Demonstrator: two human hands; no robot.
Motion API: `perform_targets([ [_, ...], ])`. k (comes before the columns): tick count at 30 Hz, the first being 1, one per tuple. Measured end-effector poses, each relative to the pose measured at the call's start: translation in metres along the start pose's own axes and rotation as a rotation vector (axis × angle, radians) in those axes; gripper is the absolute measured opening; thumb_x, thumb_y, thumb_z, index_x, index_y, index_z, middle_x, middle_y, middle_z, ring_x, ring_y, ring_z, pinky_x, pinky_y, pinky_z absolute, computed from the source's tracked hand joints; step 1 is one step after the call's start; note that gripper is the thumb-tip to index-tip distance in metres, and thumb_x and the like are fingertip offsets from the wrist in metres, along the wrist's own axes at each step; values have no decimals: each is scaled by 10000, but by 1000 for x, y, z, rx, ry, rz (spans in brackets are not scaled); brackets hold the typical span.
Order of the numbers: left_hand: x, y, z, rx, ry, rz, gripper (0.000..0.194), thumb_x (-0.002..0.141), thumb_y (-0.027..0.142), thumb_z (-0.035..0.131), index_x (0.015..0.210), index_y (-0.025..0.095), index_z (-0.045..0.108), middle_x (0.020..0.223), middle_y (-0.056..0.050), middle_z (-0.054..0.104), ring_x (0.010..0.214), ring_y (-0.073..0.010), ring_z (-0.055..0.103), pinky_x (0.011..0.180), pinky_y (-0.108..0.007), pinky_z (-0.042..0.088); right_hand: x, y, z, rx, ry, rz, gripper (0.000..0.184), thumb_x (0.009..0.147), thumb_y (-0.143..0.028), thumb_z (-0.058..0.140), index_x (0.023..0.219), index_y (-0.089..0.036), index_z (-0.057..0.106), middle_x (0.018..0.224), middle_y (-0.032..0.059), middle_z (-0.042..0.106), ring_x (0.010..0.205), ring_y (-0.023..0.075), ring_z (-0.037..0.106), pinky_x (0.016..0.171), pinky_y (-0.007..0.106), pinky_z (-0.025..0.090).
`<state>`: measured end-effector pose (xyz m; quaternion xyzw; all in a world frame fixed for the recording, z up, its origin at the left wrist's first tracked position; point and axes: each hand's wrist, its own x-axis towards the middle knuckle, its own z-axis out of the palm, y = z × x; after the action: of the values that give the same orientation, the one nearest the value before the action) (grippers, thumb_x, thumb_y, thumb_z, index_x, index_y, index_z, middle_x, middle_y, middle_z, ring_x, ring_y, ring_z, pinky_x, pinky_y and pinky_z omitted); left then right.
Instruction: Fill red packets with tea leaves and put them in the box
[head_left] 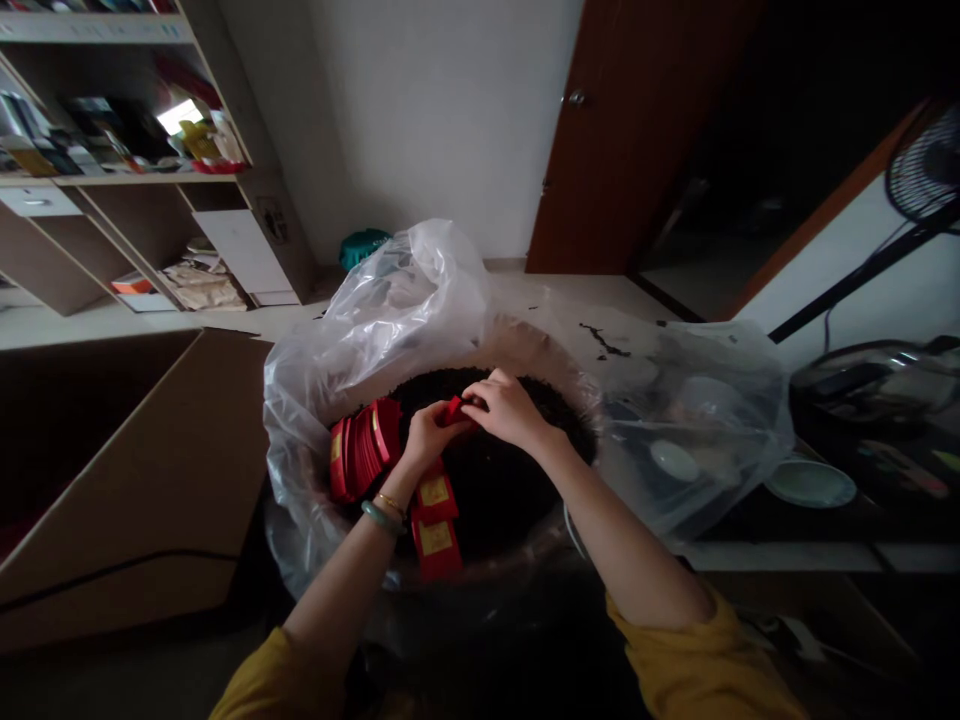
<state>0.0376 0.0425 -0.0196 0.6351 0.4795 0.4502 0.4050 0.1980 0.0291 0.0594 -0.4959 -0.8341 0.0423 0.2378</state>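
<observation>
My left hand [431, 432] is closed around a small red packet [454, 410] above a wide container lined with clear plastic [300, 400]. Fingers of my right hand [501, 408] pinch together at the packet's near-right end; a dark spot shows between them, too small to name. Below both hands lies a bed of dark, loose, leaf-like material [495, 490]. A row of stacked red packets [365, 448] rests on it at the left. Two more red packets with gold labels [435, 540] lie overlapping under my left wrist.
An open cardboard box [172, 480] stands at the left. On the right, clear plastic sheeting [697, 430] drapes over a dark surface with a pale dish [810, 482] and a glass lid [877, 375]. Dark crumbs [604, 340] lie beyond the container. A fan [930, 165] stands far right.
</observation>
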Motion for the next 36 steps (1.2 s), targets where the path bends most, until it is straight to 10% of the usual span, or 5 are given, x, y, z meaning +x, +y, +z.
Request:
perform_targets([
  [24, -3, -10, 0, 36, -69, 54, 243, 608, 305, 731, 725, 130, 609, 640, 46, 568, 595, -94, 459, 566, -201, 357, 0, -8, 19, 54, -145, 5, 127, 821, -286, 645, 784, -195, 725, 911, 83, 721, 1052, 245, 560, 1023, 476, 260],
  [30, -4, -8, 1, -56, -70, -68, 365, 570, 374, 786, 810, 125, 669, 665, 24, 637, 586, -113, 524, 577, -228, 414, 2, 26, 2, 279, 19, 247, 248, 899, -236, 502, 1083, -191, 662, 1003, 57, 720, 923, 161, 650, 862, 280, 446],
  [36, -6, -4, 2, -235, -46, -122, 460, 508, 401, 828, 848, 122, 692, 751, -24, 707, 646, -153, 607, 636, -286, 507, -10, 62, 36, -155, -360, 458, 388, 771, -323, 690, 1123, -182, 607, 1124, 146, 660, 1069, 294, 594, 870, 381, 438],
])
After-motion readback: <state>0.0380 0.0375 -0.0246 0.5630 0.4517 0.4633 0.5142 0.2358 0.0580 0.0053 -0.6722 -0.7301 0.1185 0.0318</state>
